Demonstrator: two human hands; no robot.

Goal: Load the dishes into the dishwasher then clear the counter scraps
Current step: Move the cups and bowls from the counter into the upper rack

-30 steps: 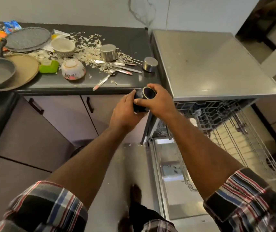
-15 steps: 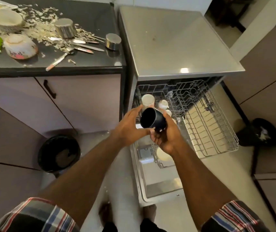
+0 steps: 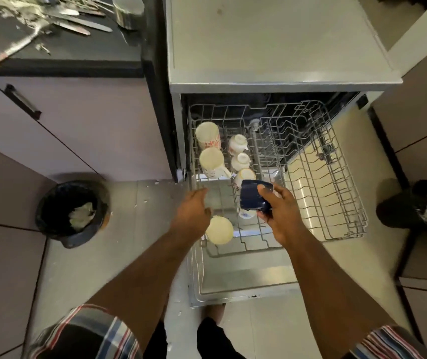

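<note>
Released by the left hand point(image 3: 194, 211) (fingers now loose, holding nothing); right hand point(image 3: 278, 213) alone grips the dark cup point(image 3: 253, 196).

no legible text, red markings on white mug point(image 3: 208, 138) in rack too blurred to read

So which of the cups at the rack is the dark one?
The dark blue cup gripped upside down in the right hand above the upper rack; every cup already sitting in the rack is white or cream.
</note>
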